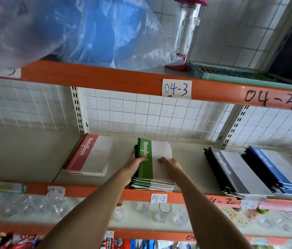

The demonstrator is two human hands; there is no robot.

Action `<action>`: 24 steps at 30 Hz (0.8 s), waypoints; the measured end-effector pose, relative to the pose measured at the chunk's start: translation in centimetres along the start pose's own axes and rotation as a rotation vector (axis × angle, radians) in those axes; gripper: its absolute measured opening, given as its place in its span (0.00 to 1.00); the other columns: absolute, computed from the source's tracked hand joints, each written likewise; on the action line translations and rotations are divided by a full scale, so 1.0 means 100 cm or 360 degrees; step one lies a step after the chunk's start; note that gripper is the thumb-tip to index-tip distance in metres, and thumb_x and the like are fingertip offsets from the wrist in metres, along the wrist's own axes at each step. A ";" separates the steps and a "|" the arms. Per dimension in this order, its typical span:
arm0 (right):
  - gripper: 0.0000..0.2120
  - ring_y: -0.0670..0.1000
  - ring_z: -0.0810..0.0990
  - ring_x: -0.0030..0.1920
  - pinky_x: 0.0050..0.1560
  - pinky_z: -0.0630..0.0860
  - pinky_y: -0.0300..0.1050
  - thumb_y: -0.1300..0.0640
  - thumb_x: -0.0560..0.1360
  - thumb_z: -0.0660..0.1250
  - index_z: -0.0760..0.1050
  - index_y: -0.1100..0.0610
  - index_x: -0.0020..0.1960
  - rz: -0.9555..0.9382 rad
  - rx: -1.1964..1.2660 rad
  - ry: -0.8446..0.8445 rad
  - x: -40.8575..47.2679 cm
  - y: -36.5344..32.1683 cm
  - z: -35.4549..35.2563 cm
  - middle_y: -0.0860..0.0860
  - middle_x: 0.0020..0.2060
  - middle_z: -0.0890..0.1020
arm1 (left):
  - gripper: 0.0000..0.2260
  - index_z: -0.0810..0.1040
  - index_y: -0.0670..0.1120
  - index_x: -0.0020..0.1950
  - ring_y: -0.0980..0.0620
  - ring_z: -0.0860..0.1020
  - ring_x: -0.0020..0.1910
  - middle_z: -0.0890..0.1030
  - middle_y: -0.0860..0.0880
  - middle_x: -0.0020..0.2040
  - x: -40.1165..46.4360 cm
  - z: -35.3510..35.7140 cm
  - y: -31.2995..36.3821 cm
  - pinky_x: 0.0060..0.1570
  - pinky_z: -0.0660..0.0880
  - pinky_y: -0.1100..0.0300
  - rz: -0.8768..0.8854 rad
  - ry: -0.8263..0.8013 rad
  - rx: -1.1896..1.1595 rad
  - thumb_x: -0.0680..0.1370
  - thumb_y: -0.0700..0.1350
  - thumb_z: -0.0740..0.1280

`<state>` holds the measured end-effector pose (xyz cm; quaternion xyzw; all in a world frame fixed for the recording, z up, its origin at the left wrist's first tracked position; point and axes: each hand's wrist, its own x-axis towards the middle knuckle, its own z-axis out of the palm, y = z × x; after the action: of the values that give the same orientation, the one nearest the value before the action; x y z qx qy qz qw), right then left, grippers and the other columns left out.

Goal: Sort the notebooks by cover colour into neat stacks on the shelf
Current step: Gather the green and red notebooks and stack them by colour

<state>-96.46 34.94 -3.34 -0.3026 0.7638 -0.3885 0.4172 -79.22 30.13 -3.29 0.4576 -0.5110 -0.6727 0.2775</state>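
Note:
A stack of green-and-white notebooks (pixel 147 169) lies in the middle of the cream shelf (pixel 25 155) labelled 04-2. My left hand (pixel 135 161) lies against the stack's left edge, fingers reaching over the green strip. My right hand (pixel 168 161) rests flat on the white part of the top cover. To the left sits a red-and-white notebook stack (pixel 87 157). On the right a fanned pile of black and grey notebooks (pixel 231 171) leans under a blue-covered pile (pixel 274 169).
An orange beam (pixel 105 78) labelled 04-3 runs overhead, carrying blue plastic bags (pixel 87 33), a clear bottle with a pink lid (pixel 186 29) and a green tray (pixel 231 72). A white wire grid backs the shelf. Glass cups (pixel 159 212) stand on the shelf below.

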 end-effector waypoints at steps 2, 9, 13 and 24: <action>0.27 0.56 0.81 0.47 0.41 0.82 0.49 0.48 0.75 0.70 0.67 0.61 0.67 0.0007 0.0160 -0.0099 -0.006 0.001 -0.005 0.61 0.56 0.78 | 0.20 0.65 0.53 0.72 0.46 0.79 0.53 0.79 0.45 0.58 -0.002 -0.005 0.004 0.50 0.76 0.52 -0.0047 -0.0040 -0.0033 0.82 0.41 0.63; 0.35 0.57 0.68 0.71 0.66 0.65 0.48 0.39 0.76 0.65 0.61 0.56 0.76 -0.0159 0.0378 -0.0187 0.000 -0.005 -0.007 0.54 0.70 0.69 | 0.21 0.61 0.51 0.77 0.43 0.78 0.57 0.77 0.43 0.64 0.013 -0.002 0.006 0.51 0.75 0.51 -0.0050 0.0069 -0.0095 0.84 0.49 0.59; 0.34 0.56 0.71 0.69 0.71 0.66 0.52 0.35 0.75 0.64 0.67 0.51 0.75 -0.0190 0.0407 -0.0169 0.010 -0.004 -0.008 0.53 0.70 0.72 | 0.17 0.66 0.50 0.72 0.43 0.81 0.51 0.80 0.43 0.57 0.030 0.003 0.002 0.49 0.79 0.49 0.0007 0.0123 -0.0134 0.84 0.48 0.60; 0.44 0.55 0.63 0.76 0.75 0.58 0.63 0.20 0.65 0.62 0.65 0.41 0.75 -0.0172 0.0415 -0.0505 0.100 0.036 -0.019 0.44 0.73 0.68 | 0.34 0.60 0.51 0.79 0.44 0.68 0.72 0.68 0.48 0.75 0.034 0.000 0.016 0.69 0.65 0.50 -0.0056 0.0094 -0.0027 0.79 0.68 0.55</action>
<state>-103.31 29.62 -9.69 -0.3440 0.6144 -0.4534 0.5465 -80.84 26.81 -2.92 0.4839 -0.4887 -0.6680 0.2843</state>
